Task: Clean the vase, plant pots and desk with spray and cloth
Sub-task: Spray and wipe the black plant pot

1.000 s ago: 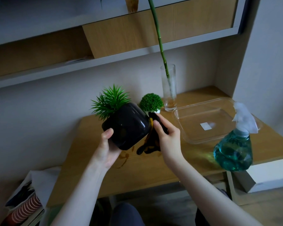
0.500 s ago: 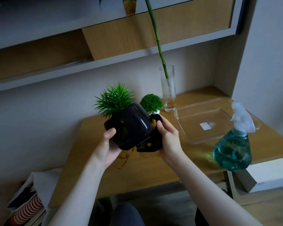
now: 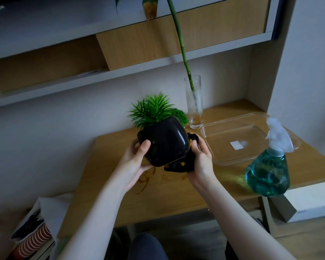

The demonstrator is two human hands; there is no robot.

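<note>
The left hand (image 3: pixel 137 162) grips the black pot (image 3: pixel 163 143) (tilted, spiky plant on top) above the desk (image 3: pixel 176 192); the right hand (image 3: pixel 199 162) presses a dark cloth (image 3: pixel 182 164) against the pot's right side, fingers closed on it.

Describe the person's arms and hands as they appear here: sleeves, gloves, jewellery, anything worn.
Both forearms are bare right up to the bottom edge of the picture; no sleeve shows on either. The left hand and the right hand wear no gloves. No ring, watch or bracelet is visible on the fingers and wrists that show. The fingernails look short and unpainted.
</note>
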